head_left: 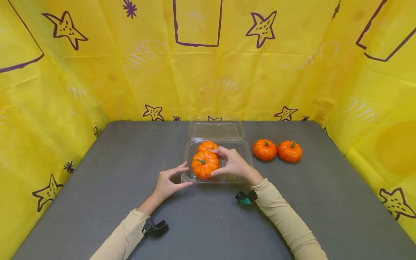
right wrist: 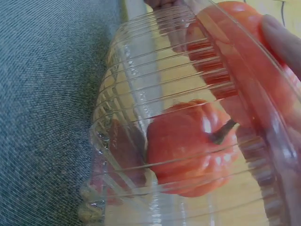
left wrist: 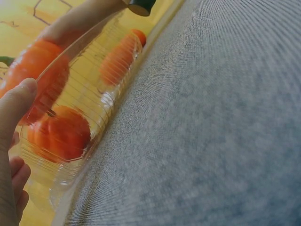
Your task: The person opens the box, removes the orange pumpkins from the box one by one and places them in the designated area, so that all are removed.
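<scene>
My right hand (head_left: 234, 164) grips a small orange pumpkin (head_left: 204, 166) with a green stem, thumb on its near side and fingers on its far side. It is held over the left part of a clear plastic clamshell container (head_left: 248, 150). Behind it, partly covered, a second pumpkin (head_left: 207, 145) sits inside the container; through the clear wall it shows in the right wrist view as a ribbed pumpkin (right wrist: 188, 150). My left hand (head_left: 167, 184) holds the container's near left corner, its thumb (left wrist: 21, 96) at the rim in the left wrist view.
The container's lid (head_left: 216, 130) lies folded open toward the back. Two more pumpkins, one nearer (head_left: 264, 150) and one farther right (head_left: 290, 151), stand side by side on the grey table (head_left: 208, 220). A yellow patterned cloth (head_left: 208, 79) surrounds the table's back and sides.
</scene>
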Action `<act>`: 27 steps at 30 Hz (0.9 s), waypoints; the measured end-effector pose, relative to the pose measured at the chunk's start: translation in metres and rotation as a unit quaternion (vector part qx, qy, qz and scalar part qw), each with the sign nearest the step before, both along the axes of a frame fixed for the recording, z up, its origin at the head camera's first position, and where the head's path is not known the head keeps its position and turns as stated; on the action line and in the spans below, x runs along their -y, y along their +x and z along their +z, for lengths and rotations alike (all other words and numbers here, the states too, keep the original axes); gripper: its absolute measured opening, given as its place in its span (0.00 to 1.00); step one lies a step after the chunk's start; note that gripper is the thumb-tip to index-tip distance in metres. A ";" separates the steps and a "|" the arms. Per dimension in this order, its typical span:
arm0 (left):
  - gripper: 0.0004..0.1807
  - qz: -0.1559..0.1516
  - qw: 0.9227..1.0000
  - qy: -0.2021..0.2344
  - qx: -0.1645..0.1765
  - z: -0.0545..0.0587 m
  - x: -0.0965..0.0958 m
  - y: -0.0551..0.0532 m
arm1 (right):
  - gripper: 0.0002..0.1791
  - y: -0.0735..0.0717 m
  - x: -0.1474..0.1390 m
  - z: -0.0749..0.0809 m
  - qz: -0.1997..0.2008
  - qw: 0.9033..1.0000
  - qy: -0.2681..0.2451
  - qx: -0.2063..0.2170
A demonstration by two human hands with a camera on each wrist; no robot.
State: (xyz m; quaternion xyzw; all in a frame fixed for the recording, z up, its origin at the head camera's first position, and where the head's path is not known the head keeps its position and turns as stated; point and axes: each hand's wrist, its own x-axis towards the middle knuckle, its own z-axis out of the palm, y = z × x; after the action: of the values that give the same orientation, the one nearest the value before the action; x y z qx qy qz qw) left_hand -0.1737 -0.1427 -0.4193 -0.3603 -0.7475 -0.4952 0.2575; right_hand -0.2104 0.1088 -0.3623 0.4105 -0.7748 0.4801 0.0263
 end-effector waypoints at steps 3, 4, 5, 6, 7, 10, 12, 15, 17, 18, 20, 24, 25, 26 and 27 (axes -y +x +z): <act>0.26 0.002 1.000 -0.001 0.002 0.002 0.000 0.001 | 0.27 0.002 0.000 0.006 -0.011 1.000 0.000 0.028; 0.26 0.002 1.000 -0.001 0.000 0.001 0.000 0.000 | 0.26 0.002 0.000 0.007 -0.016 0.999 0.000 0.036; 0.26 0.003 1.000 -0.001 0.001 0.001 0.000 0.001 | 0.26 0.002 -0.001 0.007 -0.017 0.999 -0.003 0.044; 0.26 0.003 1.000 -0.001 0.001 0.001 0.000 0.001 | 0.25 0.002 -0.001 0.008 -0.018 0.998 -0.007 0.052; 0.26 0.003 1.000 -0.001 0.001 0.001 0.000 0.001 | 0.25 0.002 -0.002 0.007 -0.019 0.998 -0.011 0.058; 0.26 0.005 1.000 -0.003 0.002 0.000 0.000 0.002 | 0.24 0.002 -0.003 0.007 -0.019 0.997 -0.021 0.078; 0.26 0.007 1.000 -0.003 0.005 0.000 0.000 0.002 | 0.23 0.002 -0.004 0.007 -0.020 0.995 -0.023 0.090; 0.25 0.010 1.000 -0.005 0.010 0.000 0.000 0.003 | 0.20 0.001 -0.004 0.006 -0.019 0.995 -0.022 0.097; 0.25 0.011 1.000 -0.006 0.011 0.001 0.001 0.003 | 0.19 0.001 -0.004 0.007 -0.020 0.995 -0.024 0.096; 0.25 0.013 1.000 -0.007 0.010 0.001 0.001 0.003 | 0.18 0.001 -0.004 0.008 -0.020 0.995 -0.027 0.095; 0.25 0.015 1.000 -0.008 0.009 0.001 0.001 0.002 | 0.19 0.000 -0.005 0.007 -0.022 0.995 -0.035 0.091; 0.26 0.014 1.000 -0.005 0.004 0.001 0.001 0.002 | 0.20 -0.004 -0.011 -0.001 -0.035 0.990 -0.075 0.113; 0.26 0.013 1.000 -0.005 0.003 0.001 0.001 0.002 | 0.21 -0.006 -0.013 -0.005 -0.042 0.988 -0.086 0.121; 0.26 0.011 1.000 -0.003 0.002 0.000 0.001 0.002 | 0.21 -0.007 -0.017 -0.008 -0.049 0.985 -0.097 0.131; 0.26 0.010 1.000 -0.003 0.001 0.000 0.000 0.002 | 0.22 -0.008 -0.020 -0.011 -0.056 0.982 -0.109 0.140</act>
State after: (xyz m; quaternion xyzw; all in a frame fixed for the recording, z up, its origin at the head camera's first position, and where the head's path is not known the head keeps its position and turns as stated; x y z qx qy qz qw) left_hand -0.1712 -0.1429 -0.4193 -0.3529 -0.7528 -0.4907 0.2608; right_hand -0.2189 0.1291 -0.3734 0.2895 -0.7357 0.6122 -0.0112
